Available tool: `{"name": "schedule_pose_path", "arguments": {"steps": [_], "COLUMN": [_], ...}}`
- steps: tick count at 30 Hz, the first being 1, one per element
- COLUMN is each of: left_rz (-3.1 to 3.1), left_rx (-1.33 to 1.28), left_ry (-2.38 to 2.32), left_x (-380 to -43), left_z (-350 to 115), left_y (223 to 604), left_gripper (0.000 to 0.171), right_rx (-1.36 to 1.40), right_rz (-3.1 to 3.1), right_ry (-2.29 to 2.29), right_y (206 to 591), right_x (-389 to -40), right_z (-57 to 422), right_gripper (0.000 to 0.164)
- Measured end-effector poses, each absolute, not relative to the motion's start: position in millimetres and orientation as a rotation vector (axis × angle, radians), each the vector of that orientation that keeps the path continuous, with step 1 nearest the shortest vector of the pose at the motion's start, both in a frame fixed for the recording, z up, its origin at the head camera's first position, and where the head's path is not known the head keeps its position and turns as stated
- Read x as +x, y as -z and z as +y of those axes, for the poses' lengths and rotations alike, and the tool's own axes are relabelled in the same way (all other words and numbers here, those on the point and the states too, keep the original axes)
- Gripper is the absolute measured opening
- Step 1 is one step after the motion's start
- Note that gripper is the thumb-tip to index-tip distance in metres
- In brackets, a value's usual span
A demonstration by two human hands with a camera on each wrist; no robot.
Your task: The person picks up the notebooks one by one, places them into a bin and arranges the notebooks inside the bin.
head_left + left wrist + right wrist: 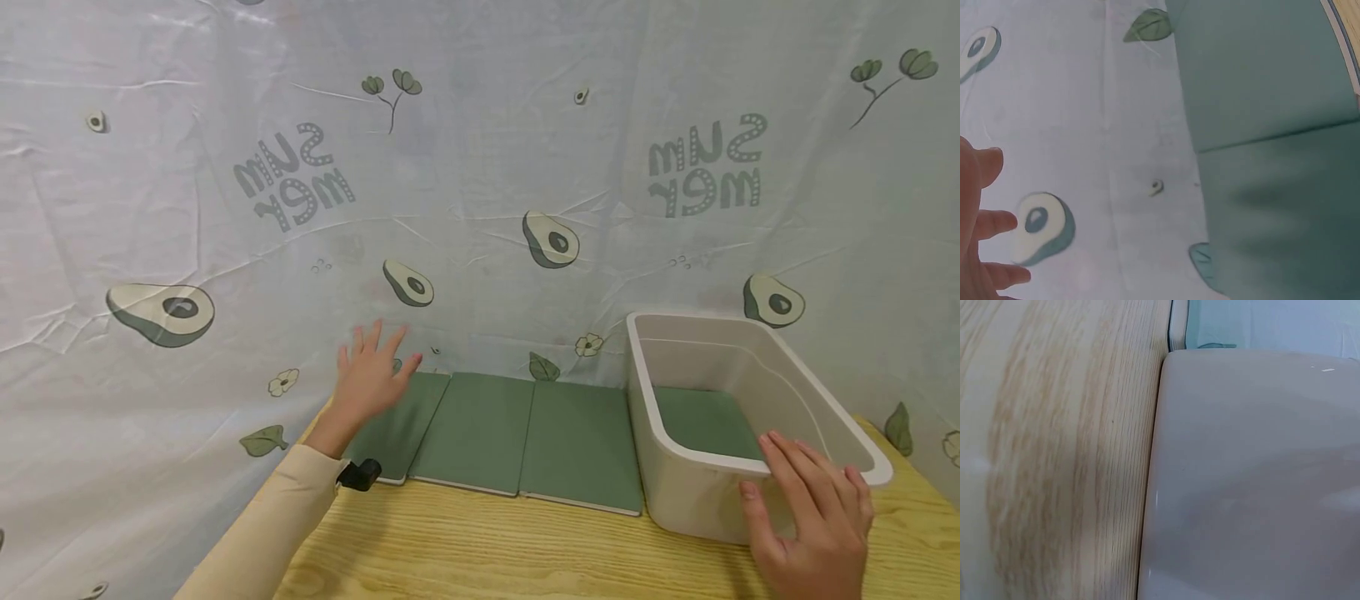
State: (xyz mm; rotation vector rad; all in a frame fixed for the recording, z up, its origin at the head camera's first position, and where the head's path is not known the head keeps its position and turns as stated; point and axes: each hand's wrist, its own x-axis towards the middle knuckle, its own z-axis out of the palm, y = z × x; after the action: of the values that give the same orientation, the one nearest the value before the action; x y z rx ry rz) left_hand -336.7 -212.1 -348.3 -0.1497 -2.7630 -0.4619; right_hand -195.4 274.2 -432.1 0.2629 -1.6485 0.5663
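Three green hardcover notebooks lie side by side on the wooden table: a left one, a middle one and a right one. My left hand, fingers spread and holding nothing, hovers above the left notebook, partly covering it from the head view. In the left wrist view only some fingertips show at the edge. My right hand is at the front rim of a light grey plastic bin, its fingers straight over the rim. Inside the bin lies a flat green piece, partly hidden by the front wall.
A pale sheet printed with avocados, leaves and mirrored lettering hangs behind the table and along its left side. The wooden tabletop runs in front of the notebooks. The bin stands against the right notebook's edge.
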Motion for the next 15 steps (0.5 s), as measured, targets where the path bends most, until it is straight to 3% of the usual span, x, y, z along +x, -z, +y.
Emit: {"name": "schedule_pose_path", "arguments": {"steps": [15], "left_rz": [-2.843], "left_rx": [-0.102], "left_ry": [0.504], "left_x": [-341.1], "left_z": [-234.0], "left_y": [375.9], "left_gripper": [0.071], "right_rx": [0.298], "right_rz": [-1.575], "right_ry": [-0.579], "right_y": [425.9], "right_x": [-192.9], "right_z": [267.6], "right_gripper": [0.057]}}
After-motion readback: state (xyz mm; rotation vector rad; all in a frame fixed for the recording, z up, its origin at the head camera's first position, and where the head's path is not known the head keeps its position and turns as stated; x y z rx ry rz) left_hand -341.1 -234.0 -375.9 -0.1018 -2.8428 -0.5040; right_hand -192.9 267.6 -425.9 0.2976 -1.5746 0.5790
